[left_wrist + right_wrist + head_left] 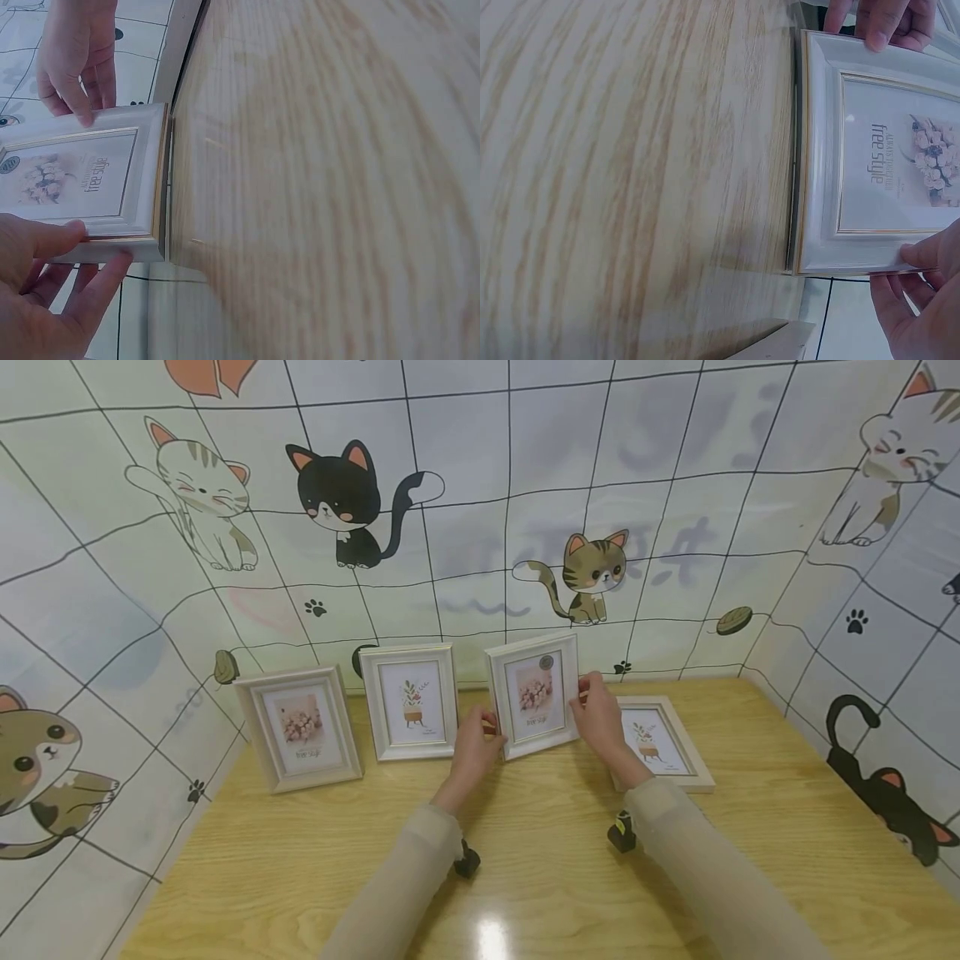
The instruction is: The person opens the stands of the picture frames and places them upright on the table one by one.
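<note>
A white picture frame [535, 697] with a pink flower print and a round dark sticker stands nearly upright at the back of the table, third from the left. My left hand [477, 745] pinches its lower left edge, thumb on the front and fingers behind, as the left wrist view shows. On the other side my right hand [600, 714] grips the right edge, with the thumb [922, 253] on the front face. The "free style" lettering on the picture frame [832, 150] reads clearly in the right wrist view.
Left of my hands stand a white picture frame [412, 702] with a potted plant print and a cream picture frame [300, 729] with flowers. A beige picture frame [693, 768] lies tilted back at the right, partly behind my right hand. Cat-patterned cloth [465, 543] hangs behind the wooden table [540, 877].
</note>
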